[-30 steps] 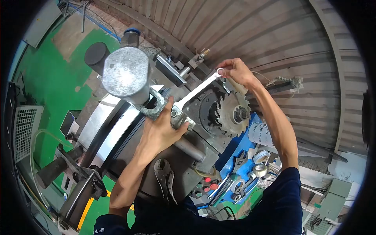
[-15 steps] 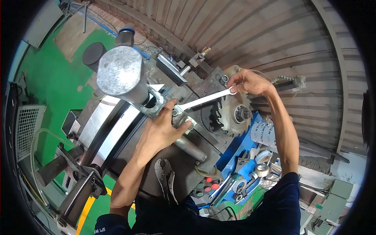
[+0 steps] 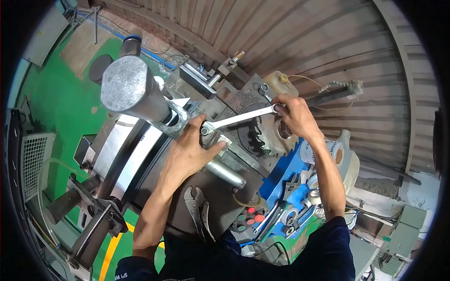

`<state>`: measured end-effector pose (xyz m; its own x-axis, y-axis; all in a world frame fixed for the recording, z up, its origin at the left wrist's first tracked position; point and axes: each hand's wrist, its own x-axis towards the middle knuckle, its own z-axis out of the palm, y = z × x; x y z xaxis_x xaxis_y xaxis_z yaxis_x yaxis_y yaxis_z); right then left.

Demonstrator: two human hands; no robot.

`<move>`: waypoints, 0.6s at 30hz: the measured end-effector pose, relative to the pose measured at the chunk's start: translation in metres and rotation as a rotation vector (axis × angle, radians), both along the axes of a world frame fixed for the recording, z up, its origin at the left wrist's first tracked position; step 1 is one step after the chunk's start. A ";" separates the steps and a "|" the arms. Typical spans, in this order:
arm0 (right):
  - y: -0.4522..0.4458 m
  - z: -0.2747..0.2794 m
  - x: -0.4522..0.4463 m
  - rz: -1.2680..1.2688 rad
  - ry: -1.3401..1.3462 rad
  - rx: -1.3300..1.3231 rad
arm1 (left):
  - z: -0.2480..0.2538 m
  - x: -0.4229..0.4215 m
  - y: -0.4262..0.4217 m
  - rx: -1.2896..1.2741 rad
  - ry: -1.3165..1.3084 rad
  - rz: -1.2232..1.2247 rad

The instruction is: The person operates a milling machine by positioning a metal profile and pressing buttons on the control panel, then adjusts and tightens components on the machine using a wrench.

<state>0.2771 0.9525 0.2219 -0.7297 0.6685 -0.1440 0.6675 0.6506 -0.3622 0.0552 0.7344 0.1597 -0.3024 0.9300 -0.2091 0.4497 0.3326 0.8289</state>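
Observation:
My right hand (image 3: 298, 118) is closed around the ring end of a long combination wrench (image 3: 243, 117). The wrench's other end sits at a bolt head (image 3: 205, 131) on a metal clamp block (image 3: 216, 138). My left hand (image 3: 185, 157) grips this block, fingers on its far side and thumb near a squared nut. A toothed circular blade (image 3: 260, 139) lies just beyond the wrench, its hub partly hidden by my right hand. Closer to my body, locking pliers (image 3: 197, 208) rest on the dark machine surface (image 3: 178, 210).
A big metal cylinder (image 3: 124, 84) rises left of my hands. A round bar (image 3: 227, 174) projects below the block. On the right are a blue tray (image 3: 281, 164) of tools and tape rolls, and push buttons (image 3: 251, 220). A corrugated wall (image 3: 328, 47) stands behind.
The camera view has shifted slightly. Relative to the machine, my right hand has swung the wrench's ring end a little toward my body, over the blade's hub. My left hand stays on the block.

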 end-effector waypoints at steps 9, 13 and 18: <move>0.051 0.001 -0.009 -0.234 0.089 -0.363 | -0.007 -0.010 0.015 0.011 -0.023 -0.092; 0.064 0.012 -0.006 -0.256 0.196 -0.643 | -0.027 -0.011 0.028 0.152 0.021 -0.076; 0.069 0.031 -0.004 -0.219 0.313 -0.708 | -0.007 0.006 0.046 0.136 0.291 -0.004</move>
